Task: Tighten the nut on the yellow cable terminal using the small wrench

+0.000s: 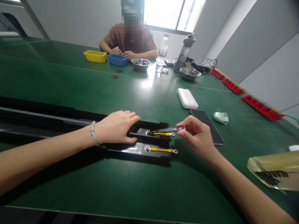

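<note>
Two long black metal rails (140, 155) lie side by side on the green table, running off to the left. My left hand (118, 127) is closed over the rear rail near its right end, thumb on the near side. Between the thumb and fingers of my right hand (198, 133) is a silver wrench (167, 129), its far end at a nut in the rear rail. A yellow wire with a ring terminal (163, 134) comes from that nut, partly under the wrench. On the front rail, a second yellow wire (162, 150) is attached at another nut (147, 148).
Right of the rails lie a black phone (207, 126), a white box-shaped device (187, 98) and a small white case (219, 117). Farther back are yellow (95, 56) and blue bins (117, 60), metal bowls (141, 63), bottles (162, 54) and a seated person. Red trays (261, 107) line the right edge.
</note>
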Tool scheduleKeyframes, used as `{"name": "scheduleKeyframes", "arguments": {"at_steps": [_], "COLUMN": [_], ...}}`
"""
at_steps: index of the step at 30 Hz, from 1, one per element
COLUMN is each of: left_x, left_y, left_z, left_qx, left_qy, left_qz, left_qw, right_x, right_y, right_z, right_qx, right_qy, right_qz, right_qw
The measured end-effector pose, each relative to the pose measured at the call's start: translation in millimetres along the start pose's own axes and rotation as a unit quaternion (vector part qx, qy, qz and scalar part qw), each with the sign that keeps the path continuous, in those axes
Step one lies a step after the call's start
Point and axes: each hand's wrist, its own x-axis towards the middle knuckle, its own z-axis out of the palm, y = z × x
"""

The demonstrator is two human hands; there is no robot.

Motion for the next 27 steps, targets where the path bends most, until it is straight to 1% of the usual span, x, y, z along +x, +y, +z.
{"name": "scheduleKeyframes", "arguments": {"at_steps": [4,11,15,23,27], "left_x": [0,1,1,0,0], "left_y": [0,0,0,0,0], "left_z": [-0.5,0.3,0.6,0.1,0.3], "left_qx": [0.0,0.003,0.001,0.002,0.002], "left_qy": [-0.003,-0.004,-0.001,0.001,0.0], "left_qz": [-0.002,-0.001,-0.002,-0.003,-0.001], "left_qw": [1.0,1.0,1.0,1.0,1.0], "right_x": [1,1,1,0,-3], "right_y": [1,15,18,8,2], "right_z": [-1,-2,-2,-1,1], "right_qx": [0.009,0.044,0.056,0.048,0.016], "right_qy": [0.0,0.01,0.01,0.006,0.004], "right_qz": [0.003,0.012,0.012,0.014,-0.01], "right_qw": [1.0,0.999,0.998,0.999,1.0]}}
